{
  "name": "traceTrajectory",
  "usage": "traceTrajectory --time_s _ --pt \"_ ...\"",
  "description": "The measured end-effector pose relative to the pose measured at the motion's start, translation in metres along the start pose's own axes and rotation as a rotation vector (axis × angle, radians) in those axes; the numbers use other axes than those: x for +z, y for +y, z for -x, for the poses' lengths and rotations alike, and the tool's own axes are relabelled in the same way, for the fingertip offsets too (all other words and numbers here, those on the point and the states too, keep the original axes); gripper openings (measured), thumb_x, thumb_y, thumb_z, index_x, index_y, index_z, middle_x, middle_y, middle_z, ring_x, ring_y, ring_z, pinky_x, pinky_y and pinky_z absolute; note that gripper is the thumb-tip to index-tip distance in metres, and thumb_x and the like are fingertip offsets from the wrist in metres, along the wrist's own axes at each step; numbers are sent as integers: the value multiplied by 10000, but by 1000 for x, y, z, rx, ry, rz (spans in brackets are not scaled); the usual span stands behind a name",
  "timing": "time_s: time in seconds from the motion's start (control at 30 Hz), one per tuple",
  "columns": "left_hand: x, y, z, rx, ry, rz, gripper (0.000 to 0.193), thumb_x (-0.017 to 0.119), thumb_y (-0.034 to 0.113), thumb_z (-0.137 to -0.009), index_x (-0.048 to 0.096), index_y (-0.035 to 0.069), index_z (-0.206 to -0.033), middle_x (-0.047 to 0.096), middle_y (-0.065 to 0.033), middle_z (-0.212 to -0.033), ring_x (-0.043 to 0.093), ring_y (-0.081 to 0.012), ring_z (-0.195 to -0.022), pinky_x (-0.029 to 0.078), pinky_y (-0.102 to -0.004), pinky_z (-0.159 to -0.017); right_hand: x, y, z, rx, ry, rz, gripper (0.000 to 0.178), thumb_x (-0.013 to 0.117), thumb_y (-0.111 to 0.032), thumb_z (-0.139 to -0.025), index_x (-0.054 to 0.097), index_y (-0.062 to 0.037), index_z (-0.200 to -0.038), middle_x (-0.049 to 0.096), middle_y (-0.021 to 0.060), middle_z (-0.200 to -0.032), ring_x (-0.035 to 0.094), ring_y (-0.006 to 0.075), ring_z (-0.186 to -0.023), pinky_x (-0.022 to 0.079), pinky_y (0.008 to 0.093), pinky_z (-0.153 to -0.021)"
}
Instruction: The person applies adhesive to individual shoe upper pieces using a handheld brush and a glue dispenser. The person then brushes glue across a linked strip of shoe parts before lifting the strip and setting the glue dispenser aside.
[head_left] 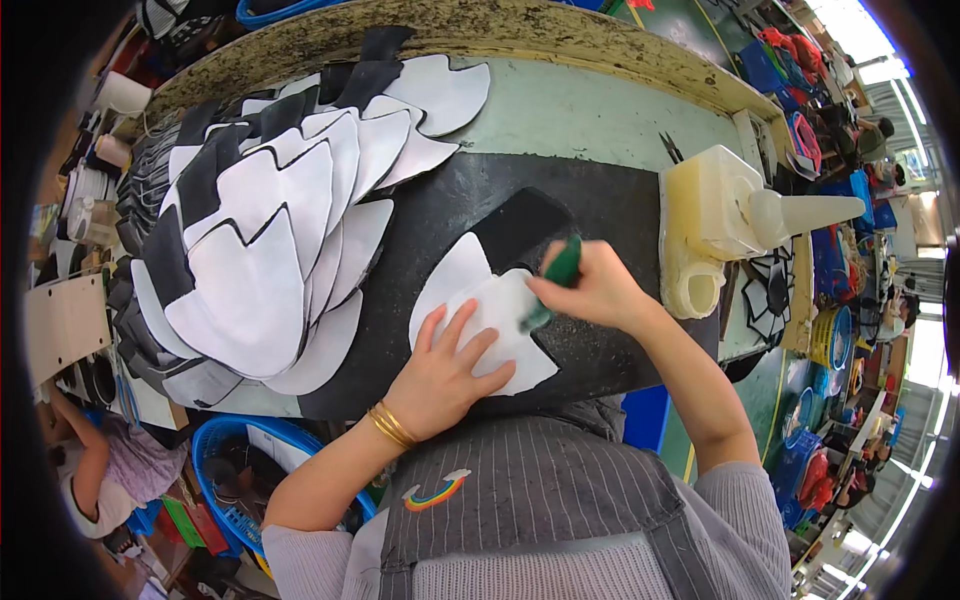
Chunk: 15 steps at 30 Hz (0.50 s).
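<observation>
- By the left hand (pixel 445 375), the white cut piece (pixel 447 275) is pressed down with spread fingers; by the right hand (pixel 595 285), the green-handled tool (pixel 563 265) is gripped in a closed fist over the piece's right side.
- The worktop (pixel 590 105), pale green where it is bare, is edged along its far side by a worn, stained wooden board (pixel 600 45).
- Its near middle is covered by a dark mat (pixel 610 215), on which the white cut piece is laid.
- The left part of the worktop is taken up by a heap of similar white pieces (pixel 250 290), overlapped in layers, with black strips (pixel 375 85) seen among them.
- Below the near left edge, a blue basket (pixel 210 440) is placed, filled with dark and pale things.
- At the mat's right edge, a translucent yellowish container (pixel 705 190) is set, with a pale cone-shaped nozzle (pixel 815 218) pointed to the right.
- At the upper end of the white cut piece, a black rectangular strip (pixel 520 228) is seen.
- The lower end of the green-handled tool is blurred and is brought to the piece's surface; whether it is touched cannot be told.
- Around the left wrist, gold bangles (pixel 390 425) are worn.
</observation>
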<state>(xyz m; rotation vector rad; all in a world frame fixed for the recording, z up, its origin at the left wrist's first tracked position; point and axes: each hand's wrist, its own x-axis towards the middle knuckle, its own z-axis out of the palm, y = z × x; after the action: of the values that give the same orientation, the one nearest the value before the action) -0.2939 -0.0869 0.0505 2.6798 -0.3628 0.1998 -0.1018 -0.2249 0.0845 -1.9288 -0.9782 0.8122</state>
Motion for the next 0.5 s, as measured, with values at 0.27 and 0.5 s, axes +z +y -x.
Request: traceTrajectory --time_s 0.27,0.5 --pt "0 -1 -3 -2 5 32 355 593 95 -660 608 233 -986 470 -81 -1131 358 -369 -1199 246 -527 -981 9 -11 55 -83 14 144 184 679 -129 -743 559 0 -690 544 96 -617 529 201 -498 411 276 -454" --pt "-1 -6 -6 -5 16 22 370 595 76 -650 608 222 -990 470 -82 -1132 346 -364 -1209 248 -531 -977 7 -5 60 -177 -1 132 190 689 -138 -729 556 -17 -669 530 81 -609 509 195 -464 413 280 -447"
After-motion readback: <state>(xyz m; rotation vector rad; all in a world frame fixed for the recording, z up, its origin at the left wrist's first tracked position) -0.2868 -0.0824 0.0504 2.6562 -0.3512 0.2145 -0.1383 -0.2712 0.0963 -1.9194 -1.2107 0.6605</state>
